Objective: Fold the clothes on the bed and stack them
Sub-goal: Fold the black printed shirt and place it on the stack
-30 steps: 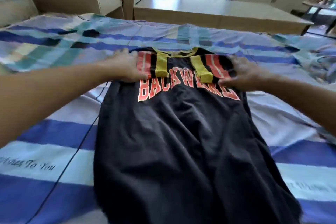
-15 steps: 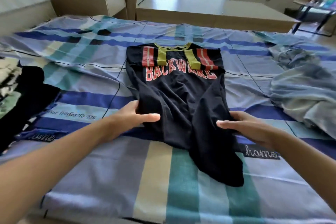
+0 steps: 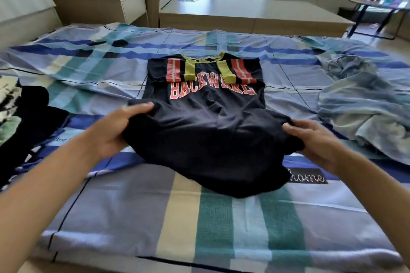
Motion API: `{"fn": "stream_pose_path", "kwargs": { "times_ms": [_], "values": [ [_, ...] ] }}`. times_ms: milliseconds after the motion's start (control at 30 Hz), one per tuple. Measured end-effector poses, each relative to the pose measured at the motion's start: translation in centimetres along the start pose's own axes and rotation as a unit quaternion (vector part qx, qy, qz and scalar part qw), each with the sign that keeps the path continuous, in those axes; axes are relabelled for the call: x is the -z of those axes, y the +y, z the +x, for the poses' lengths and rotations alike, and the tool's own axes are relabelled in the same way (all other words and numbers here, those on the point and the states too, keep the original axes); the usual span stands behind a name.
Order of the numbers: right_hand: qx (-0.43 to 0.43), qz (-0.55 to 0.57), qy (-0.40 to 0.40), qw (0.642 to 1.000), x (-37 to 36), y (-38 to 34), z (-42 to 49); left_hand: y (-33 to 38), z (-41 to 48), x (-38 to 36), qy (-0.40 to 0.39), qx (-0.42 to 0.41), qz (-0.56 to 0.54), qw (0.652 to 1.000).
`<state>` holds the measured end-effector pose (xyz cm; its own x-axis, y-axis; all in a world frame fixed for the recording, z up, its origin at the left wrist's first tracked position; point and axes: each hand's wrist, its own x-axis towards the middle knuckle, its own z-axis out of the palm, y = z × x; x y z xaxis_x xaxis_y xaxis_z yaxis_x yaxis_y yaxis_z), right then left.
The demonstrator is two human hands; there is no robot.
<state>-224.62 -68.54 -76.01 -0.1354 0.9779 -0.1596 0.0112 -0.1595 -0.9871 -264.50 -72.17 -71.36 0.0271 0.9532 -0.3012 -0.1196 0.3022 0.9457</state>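
A black T-shirt (image 3: 206,131) with red "BACKWARE" lettering and yellow-trimmed sleeves folded inward lies in the middle of the striped bed (image 3: 221,224). My left hand (image 3: 115,131) grips its left edge, thumb on top of the cloth. My right hand (image 3: 315,142) grips the right edge at the same height. Between my hands the lower half of the shirt is lifted and bunched, and its hem hangs down toward me. The collar end lies flat on the far side.
A crumpled light-blue garment (image 3: 363,113) lies at the right of the bed. Dark folded clothes (image 3: 26,122) sit at the left edge. Beyond the bed stand a low wooden platform (image 3: 248,13), a drawer unit (image 3: 111,4) and a small table (image 3: 377,6).
My hands left the sleeves at the shoulders, came back toward me and took hold of the shirt's sides. They have since lifted the lower half and carried it up toward the lettering.
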Motion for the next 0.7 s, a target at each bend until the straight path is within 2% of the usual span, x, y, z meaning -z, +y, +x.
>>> {"fn": "stream_pose_path", "kwargs": {
  "times_ms": [133, 200, 233, 300, 333, 400, 433, 467, 500, 533, 567, 600, 633, 700],
  "values": [
    [0.019, 0.171, 0.055, 0.983, 1.7, -2.3, 0.1, 3.2, -1.1, 3.2, 0.007, -0.023, -0.061, 0.998],
    [0.009, 0.182, 0.077, 0.98, 1.8, -2.2, 0.2, 3.6, -1.1, 4.8, -0.014, 0.001, -0.088, 0.996],
    [-0.005, 0.156, 0.086, 0.984, 1.8, -1.8, 0.3, 3.2, -0.6, 5.6, -0.008, 0.018, -0.06, 0.998],
    [-0.033, 0.057, 0.08, 0.995, 1.4, -0.8, 0.5, 1.5, 0.6, 6.8, 0.028, 0.041, 0.1, 0.994],
    [-0.044, -0.005, 0.064, 0.997, 1.1, -0.4, 0.4, 0.4, 1.1, 7.5, 0.043, 0.037, 0.214, 0.975],
    [-0.029, -0.171, 0.015, 0.985, 0.7, 0.4, -0.1, -1.8, 1.9, 8.2, 0.001, 0.001, 0.433, 0.902],
    [-0.008, -0.299, -0.008, 0.954, 0.6, 0.8, -0.3, -2.9, 2.3, 8.4, -0.049, -0.014, 0.522, 0.851],
    [0.011, -0.441, -0.027, 0.897, 0.5, 1.1, -0.6, -3.7, 2.2, 8.1, -0.089, -0.01, 0.591, 0.802],
    [0.021, -0.573, -0.035, 0.819, 0.2, 0.9, -1.1, -4.7, 2.5, 8.0, -0.115, -0.017, 0.634, 0.764],
    [0.028, -0.677, -0.03, 0.735, 0.0, 0.8, -1.6, -5.5, 2.7, 7.7, -0.121, -0.028, 0.663, 0.738],
    [0.025, -0.744, -0.026, 0.667, -0.4, 0.4, -2.2, -6.3, 3.3, 7.4, -0.115, -0.061, 0.674, 0.728],
    [0.011, -0.777, -0.039, 0.628, -0.9, 0.0, -2.7, -6.8, 3.5, 6.9, -0.101, -0.096, 0.669, 0.73],
    [-0.017, -0.781, -0.073, 0.62, -1.0, -0.1, -3.0, -7.5, 4.0, 6.6, -0.088, -0.14, 0.65, 0.742],
    [-0.07, -0.747, -0.174, 0.637, -0.9, 0.4, -3.5, -7.6, 4.1, 5.4, -0.051, -0.215, 0.59, 0.777]
  ]
}}
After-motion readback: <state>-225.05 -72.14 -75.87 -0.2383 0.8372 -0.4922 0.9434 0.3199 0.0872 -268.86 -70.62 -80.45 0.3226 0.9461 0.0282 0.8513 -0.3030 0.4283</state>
